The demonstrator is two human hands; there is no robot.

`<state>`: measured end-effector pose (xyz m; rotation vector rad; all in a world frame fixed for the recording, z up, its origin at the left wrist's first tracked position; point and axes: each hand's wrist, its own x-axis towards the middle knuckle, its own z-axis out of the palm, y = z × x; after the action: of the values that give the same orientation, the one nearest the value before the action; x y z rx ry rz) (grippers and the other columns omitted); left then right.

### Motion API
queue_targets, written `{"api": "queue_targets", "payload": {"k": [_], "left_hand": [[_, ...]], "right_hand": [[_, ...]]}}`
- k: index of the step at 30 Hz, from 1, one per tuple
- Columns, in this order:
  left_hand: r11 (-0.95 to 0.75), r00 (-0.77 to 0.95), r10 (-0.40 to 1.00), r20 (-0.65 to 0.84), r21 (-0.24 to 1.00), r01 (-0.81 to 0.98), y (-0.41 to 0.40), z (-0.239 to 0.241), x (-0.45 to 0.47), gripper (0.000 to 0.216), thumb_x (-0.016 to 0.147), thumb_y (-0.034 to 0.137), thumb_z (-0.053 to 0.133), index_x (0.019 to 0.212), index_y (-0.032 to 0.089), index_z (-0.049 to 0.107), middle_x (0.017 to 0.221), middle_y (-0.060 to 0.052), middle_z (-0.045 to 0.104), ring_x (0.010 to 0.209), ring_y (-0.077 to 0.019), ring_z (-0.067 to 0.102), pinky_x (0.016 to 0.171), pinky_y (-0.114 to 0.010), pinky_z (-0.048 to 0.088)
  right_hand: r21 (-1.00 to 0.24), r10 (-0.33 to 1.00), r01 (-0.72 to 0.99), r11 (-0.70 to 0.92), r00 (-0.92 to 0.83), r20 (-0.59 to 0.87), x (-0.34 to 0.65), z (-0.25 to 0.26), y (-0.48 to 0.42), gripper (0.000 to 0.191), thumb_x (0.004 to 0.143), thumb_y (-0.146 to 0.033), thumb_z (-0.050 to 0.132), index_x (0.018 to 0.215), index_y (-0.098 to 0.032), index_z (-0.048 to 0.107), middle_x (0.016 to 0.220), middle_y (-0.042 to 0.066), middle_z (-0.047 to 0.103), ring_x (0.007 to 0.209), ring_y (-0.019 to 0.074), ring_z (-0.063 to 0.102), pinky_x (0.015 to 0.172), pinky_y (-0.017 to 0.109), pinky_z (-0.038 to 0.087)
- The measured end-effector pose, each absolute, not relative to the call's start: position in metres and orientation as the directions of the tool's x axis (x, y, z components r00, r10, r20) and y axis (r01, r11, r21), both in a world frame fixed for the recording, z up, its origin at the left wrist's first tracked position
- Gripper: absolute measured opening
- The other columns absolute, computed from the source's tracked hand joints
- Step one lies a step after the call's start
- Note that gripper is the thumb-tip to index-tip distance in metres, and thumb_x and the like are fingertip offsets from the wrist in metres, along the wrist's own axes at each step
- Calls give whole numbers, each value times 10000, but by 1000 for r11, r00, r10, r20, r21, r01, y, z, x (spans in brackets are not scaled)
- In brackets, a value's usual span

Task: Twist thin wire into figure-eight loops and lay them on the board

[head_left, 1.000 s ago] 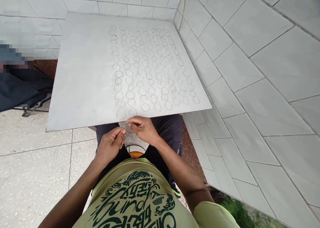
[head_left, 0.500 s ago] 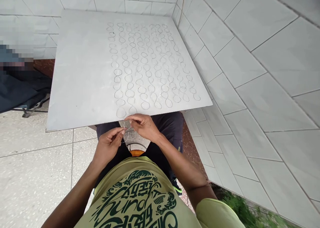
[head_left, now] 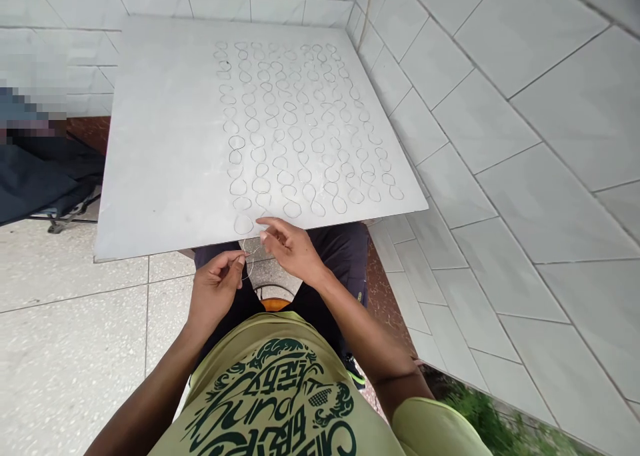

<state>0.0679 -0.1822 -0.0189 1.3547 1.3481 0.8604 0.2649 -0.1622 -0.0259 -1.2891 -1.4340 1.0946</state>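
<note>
Between the thumb and fingertips of my left hand (head_left: 223, 276) is a thin pale wire (head_left: 253, 268), bent into loops above and below the pinch. It hangs over my lap, just off the near edge of the white board (head_left: 160, 143). My right hand (head_left: 293, 249) is close to the wire's upper part, its thumb and index finger apart, near the board's edge. Whether a fingertip touches the wire end is hard to see. On the board lie many thin wire figure-eights (head_left: 237, 149) in rows, the nearest loop (head_left: 243, 225) just beyond my hands.
Tiled walls (head_left: 480, 143) border the board at the back and right. At left, a dark cloth-covered chair (head_left: 45, 176) stands on the speckled floor (head_left: 60, 336), with a blurred patch above it. Green plants (head_left: 480, 416) grow at lower right.
My right hand's fingers have opened and moved slightly right, off the wire loop. My left hand keeps its pinch and has shifted a little to the left.
</note>
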Motion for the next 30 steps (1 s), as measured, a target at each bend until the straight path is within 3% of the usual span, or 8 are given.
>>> {"api": "queue_targets", "payload": {"k": [3, 6, 13, 17, 21, 24, 27, 30], "left_hand": [[139, 53, 987, -153, 970, 198, -181, -16, 73, 258, 958, 385, 654, 1070, 177, 759, 648, 23, 599, 566, -120, 551, 558, -235, 459], [150, 32, 987, -156, 979, 141, -180, -16, 78, 248, 955, 373, 657, 1078, 177, 746, 687, 12, 631, 590, -126, 580, 566, -240, 480], [122, 90, 986, -137, 980, 155, -182, -27, 78, 222, 972, 369, 627, 1049, 181, 719, 689, 21, 626, 605, -121, 575, 595, -239, 491], [101, 135, 983, -127, 977, 190, -184, -32, 76, 224, 989, 380, 589, 1033, 192, 703, 680, 27, 600, 609, -125, 568, 614, -245, 496], [95, 165, 977, -132, 972, 213, -187, -36, 76, 226, 980, 367, 569, 1036, 194, 703, 683, 20, 600, 615, -133, 569, 606, -248, 495], [92, 171, 976, -136, 965, 246, -188, -40, 76, 218, 964, 338, 557, 1029, 196, 708, 737, 2, 638, 649, -144, 586, 604, -250, 496], [75, 193, 972, -137, 952, 297, -190, -43, 74, 214, 959, 323, 550, 1021, 198, 712, 791, -12, 675, 686, -154, 610, 621, -254, 499], [62, 186, 975, -123, 951, 302, -191, -43, 75, 207, 964, 330, 558, 1012, 199, 711, 746, 1, 658, 666, -150, 606, 622, -251, 490]], "right_hand": [[-990, 1000, 141, -9, -6, -10, 257, -28, -175, 292, 1021, -461, 558, 1057, -201, 686, 827, 13, 690, 673, 140, 608, 625, 255, 474], [-992, 993, 112, -54, -97, -65, 243, -38, -189, 326, 1019, -481, 551, 883, -200, 642, 751, -1, 664, 629, 136, 596, 602, 251, 461], [-952, 993, 298, 63, -117, 29, 229, -46, -199, 237, 1044, -303, 459, 867, -209, 586, 705, -28, 612, 624, 128, 563, 631, 237, 427], [-806, 970, 555, 206, -223, 94, 232, -41, -194, 249, 1040, -190, 395, 863, -197, 571, 748, 10, 626, 688, 152, 577, 695, 261, 428], [-513, 947, 812, 280, -322, 7, 228, -35, -195, 169, 970, -83, 456, 980, -151, 610, 878, 98, 697, 773, 207, 622, 721, 302, 443], [-338, 917, 865, 370, -399, -19, 224, -32, -198, 192, 947, -59, 483, 1073, -123, 613, 971, 152, 705, 853, 258, 649, 750, 338, 466], [-281, 897, 865, 416, -441, -31, 224, -32, -199, 193, 947, -66, 495, 1089, -112, 619, 978, 160, 707, 866, 277, 660, 740, 348, 473], [-325, 912, 866, 380, -409, -25, 228, -34, -197, 180, 965, -73, 491, 1057, -111, 641, 925, 144, 721, 805, 259, 664, 710, 333, 456]]}}
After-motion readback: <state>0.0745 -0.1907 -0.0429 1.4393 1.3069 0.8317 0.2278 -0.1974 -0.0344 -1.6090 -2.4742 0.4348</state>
